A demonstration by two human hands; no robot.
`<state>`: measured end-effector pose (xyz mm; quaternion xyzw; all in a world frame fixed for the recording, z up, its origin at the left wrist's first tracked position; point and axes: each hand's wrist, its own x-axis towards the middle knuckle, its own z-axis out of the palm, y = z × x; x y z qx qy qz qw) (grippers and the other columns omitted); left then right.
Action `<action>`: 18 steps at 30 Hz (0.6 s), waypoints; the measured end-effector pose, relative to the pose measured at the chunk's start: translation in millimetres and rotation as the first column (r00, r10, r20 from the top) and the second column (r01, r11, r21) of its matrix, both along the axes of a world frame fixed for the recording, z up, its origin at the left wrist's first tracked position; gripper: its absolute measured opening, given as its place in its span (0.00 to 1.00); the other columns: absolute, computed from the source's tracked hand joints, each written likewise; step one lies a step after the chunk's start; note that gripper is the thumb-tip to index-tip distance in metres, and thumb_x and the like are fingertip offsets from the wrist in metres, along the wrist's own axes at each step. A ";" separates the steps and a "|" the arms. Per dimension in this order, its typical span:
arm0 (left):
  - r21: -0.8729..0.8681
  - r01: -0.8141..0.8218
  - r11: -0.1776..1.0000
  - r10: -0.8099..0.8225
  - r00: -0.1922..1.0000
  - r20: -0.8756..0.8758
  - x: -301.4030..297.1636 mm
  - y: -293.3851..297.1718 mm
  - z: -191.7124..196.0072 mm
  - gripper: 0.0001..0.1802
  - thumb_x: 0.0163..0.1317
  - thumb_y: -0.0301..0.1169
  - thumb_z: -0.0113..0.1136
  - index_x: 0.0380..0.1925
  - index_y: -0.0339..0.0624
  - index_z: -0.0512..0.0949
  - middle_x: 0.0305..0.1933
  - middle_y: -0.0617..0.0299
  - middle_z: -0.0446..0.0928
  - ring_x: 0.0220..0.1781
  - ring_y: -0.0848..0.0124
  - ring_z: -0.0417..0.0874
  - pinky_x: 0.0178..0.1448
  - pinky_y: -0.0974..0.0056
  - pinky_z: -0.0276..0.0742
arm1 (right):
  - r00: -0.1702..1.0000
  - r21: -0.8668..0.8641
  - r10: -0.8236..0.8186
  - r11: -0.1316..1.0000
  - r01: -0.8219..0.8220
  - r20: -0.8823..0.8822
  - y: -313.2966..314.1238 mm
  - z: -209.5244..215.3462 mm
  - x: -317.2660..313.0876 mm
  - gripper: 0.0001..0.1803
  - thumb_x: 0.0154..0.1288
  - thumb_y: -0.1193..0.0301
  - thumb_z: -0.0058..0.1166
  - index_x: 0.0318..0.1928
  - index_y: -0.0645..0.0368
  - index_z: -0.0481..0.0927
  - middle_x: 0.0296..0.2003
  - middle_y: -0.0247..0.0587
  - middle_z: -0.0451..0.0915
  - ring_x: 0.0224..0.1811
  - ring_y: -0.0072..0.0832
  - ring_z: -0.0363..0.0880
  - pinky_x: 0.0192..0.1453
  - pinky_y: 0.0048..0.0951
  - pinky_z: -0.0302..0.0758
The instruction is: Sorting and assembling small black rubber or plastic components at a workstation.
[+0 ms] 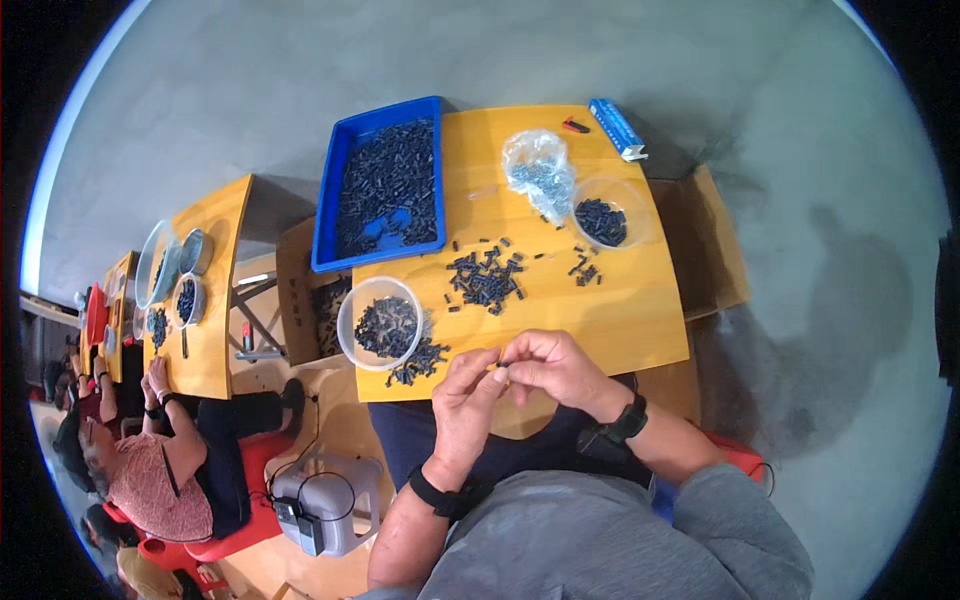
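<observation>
At the near edge of the yellow table (pixel 600 320), my left hand (pixel 462 400) and my right hand (pixel 552 368) meet, thumbs and fingers pinched. Between their fingertips is a small black part (pixel 501 366), mostly covered; its exact kind is too small to tell. A bit of orange shows at the left fingertips. Just beyond lies a loose pile of short black plastic pieces (pixel 487 281). Left of my hands stands a clear round tub (pixel 344 328) of dark pieces, some heaped beside it. A second clear tub (pixel 640 215) with black pieces sits at the far right.
A blue tray (pixel 322 225) full of black pieces stands far left. An open plastic bag (pixel 540 160) of small metallic-looking bits, a red-and-black tool (pixel 575 125) and a blue box (pixel 618 130) are at the back. Cardboard boxes (pixel 718 245) flank the table. Another person (pixel 165 480) sits left.
</observation>
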<state>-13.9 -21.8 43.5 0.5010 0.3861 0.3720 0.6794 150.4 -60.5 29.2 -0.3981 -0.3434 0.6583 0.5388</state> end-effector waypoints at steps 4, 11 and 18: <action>-0.097 -0.036 0.995 0.036 0.999 -0.004 -0.1 -2.8 2.7 0.08 0.61 0.18 0.57 0.40 0.32 0.81 0.45 0.60 0.76 0.37 0.76 0.77 0.39 0.73 0.75 | 0.996 -0.051 0.002 0.999 -0.007 -0.087 -2.1 -2.3 -6.2 0.04 0.69 0.77 0.51 0.42 0.63 0.75 0.33 0.39 0.80 0.26 0.24 0.81 0.31 0.22 0.78; -0.179 -0.036 0.983 0.035 0.999 -0.008 0.6 1.3 4.1 0.08 0.64 0.22 0.55 0.41 0.32 0.79 0.41 0.57 0.80 0.32 0.74 0.79 0.38 0.71 0.76 | 0.832 0.036 -0.136 0.990 0.139 0.537 25.1 -16.9 38.9 0.07 0.66 0.74 0.52 0.41 0.65 0.77 0.29 0.44 0.79 0.27 0.28 0.81 0.30 0.28 0.76; -0.271 0.124 0.954 -0.128 0.992 0.005 -13.4 -1.9 -6.2 0.07 0.66 0.24 0.54 0.39 0.34 0.78 0.35 0.59 0.81 0.29 0.75 0.79 0.37 0.70 0.76 | -0.061 0.264 -0.259 0.959 0.102 0.964 72.5 -48.9 93.4 0.06 0.58 0.78 0.49 0.35 0.66 0.76 0.33 0.57 0.76 0.38 0.53 0.77 0.39 0.47 0.75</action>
